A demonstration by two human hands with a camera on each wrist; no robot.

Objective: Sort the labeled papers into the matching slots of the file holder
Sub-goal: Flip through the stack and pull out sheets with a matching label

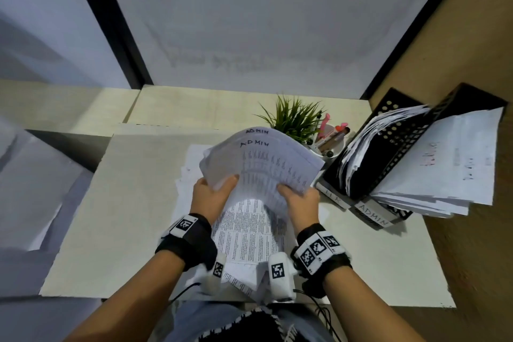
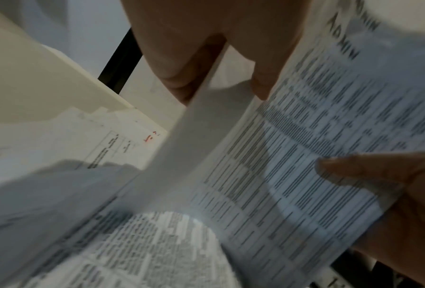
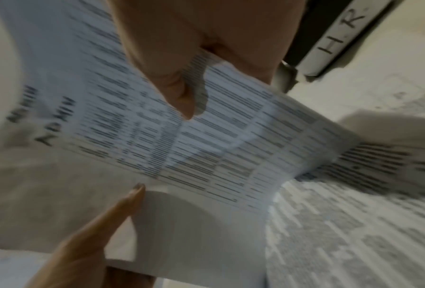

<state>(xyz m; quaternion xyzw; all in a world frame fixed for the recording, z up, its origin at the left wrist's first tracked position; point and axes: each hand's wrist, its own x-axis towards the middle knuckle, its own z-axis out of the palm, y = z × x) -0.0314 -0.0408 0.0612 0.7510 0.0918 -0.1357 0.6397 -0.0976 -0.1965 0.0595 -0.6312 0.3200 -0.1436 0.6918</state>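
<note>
- My two forearms reach forward from the bottom of the head view, each wrist wrapped in a black band with square black-and-white markers.
- Beneath my wrists a loose pile of printed papers lies flat on the pale desk, its near edge hanging over the front of the desk.
- My left hand grasps the lower left corner of the ADMIN sheets: the thumb lies on top of the paper and the fingers curl underneath, as the left wrist view shows.
- My right hand grasps the lower right edge of the same sheets, thumb pressed on the printed face, fingers behind.
- The sheets are raised off the pile and bowed upward between my hands, arching away from me; "ADMIN" is handwritten at the far end of the top sheet, and again on the sheet behind it.
- Just right of my right hand stands the black perforated file holder, angled on the desk, with white labels on its front: "H.R" on the nearer slot and "ADMIN" on the one beside it.
- Both slots already hold crumpled white papers, those in the ADMIN slot spilling out to the right.
- Past the raised sheets sits a small green plant, and beside it a white cup of pens.
</note>
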